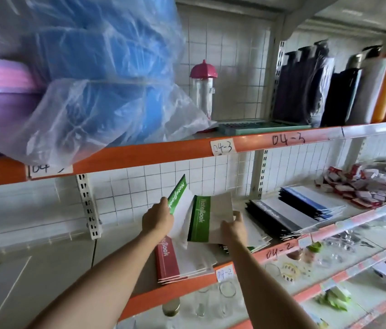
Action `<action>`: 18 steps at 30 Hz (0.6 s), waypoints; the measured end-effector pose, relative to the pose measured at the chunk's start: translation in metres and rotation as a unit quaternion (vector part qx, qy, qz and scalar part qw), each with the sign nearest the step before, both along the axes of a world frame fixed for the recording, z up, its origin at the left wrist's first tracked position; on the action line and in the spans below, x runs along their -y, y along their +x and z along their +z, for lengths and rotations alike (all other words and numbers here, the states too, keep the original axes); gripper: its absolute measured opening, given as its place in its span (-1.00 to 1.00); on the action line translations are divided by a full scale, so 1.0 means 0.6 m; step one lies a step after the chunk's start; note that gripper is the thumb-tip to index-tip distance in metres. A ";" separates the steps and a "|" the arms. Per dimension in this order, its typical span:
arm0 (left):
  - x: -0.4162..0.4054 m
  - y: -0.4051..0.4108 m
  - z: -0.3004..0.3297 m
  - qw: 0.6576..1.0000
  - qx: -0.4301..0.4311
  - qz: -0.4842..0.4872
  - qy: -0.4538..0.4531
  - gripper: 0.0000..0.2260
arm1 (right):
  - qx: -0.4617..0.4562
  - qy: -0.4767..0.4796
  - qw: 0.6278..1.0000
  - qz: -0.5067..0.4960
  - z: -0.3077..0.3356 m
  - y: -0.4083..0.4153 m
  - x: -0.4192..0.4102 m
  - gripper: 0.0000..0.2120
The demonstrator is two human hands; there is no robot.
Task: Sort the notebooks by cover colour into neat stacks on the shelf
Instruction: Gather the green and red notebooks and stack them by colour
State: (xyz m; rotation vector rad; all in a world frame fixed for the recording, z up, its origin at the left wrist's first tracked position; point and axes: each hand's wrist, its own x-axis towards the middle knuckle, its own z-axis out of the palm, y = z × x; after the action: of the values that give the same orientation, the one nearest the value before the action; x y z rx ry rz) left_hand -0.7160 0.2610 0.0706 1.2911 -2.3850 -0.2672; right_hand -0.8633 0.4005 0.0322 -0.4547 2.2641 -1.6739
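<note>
Notebooks lie on the shelf (188,289) marked 04-2; a red-spined stack (177,260) sits at its front edge, a black-spined stack (279,216) to the right of that, and a blue-spined stack (310,200) just behind the black one. Two green-spined notebooks are in the air above the red stack; the left hand (157,218) holds the tilted green notebook (178,194) by its lower edge, fingers wrapped behind it so that only the knuckles show, and its loose pages hang down; the right hand (232,225) pinches the second green notebook (208,217) by its right side, thumb on the cover, the fingers underneath hidden. Under that second one lie more pale-covered notebooks (256,236), their spine colour not readable.

The risk, as I judge it, is in the fanned pages; if the left notebook goes down half open, pages will fold under and the green stack will sit crooked. A second risk is the red stack so near the shelf lip; a nudge from either forearm could push it off onto the glassware (226,289) on the shelf below. Setting green onto the unsorted pale pile would also mix colours.
</note>
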 end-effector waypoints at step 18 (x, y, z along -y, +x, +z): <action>-0.054 -0.146 0.012 0.995 -0.025 0.091 0.040 -0.82 | -0.242 0.359 0.897 0.083 -0.032 -0.191 -0.035 -0.67</action>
State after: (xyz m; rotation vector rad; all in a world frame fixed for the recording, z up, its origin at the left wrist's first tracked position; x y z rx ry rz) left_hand -0.8036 0.2936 0.0775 1.5090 -2.2184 -0.3392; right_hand -0.9782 0.4215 0.0132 -0.9032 2.8597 -0.5769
